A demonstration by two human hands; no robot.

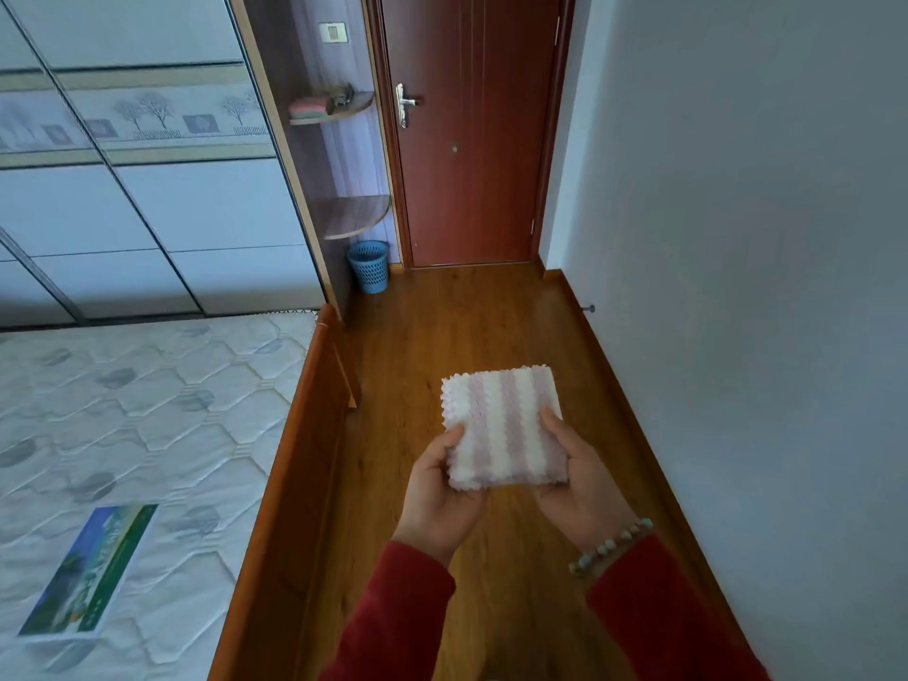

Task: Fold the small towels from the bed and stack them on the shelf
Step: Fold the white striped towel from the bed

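Note:
A folded pink-and-white striped towel is held flat in front of me above the wooden floor. My left hand grips its near left corner, thumb on top. My right hand grips its near right corner, thumb on top; a bead bracelet circles that wrist. Far ahead, the upper corner shelf carries a small stack of folded towels, pink over green. The bed lies at my left with a bare quilted mattress; no towels show on it.
A lower corner shelf sits under the upper one, a blue mesh bin on the floor below. A closed red-brown door ends the passage. The bed's wooden side rail and the right wall flank the floor. A printed label lies on the mattress.

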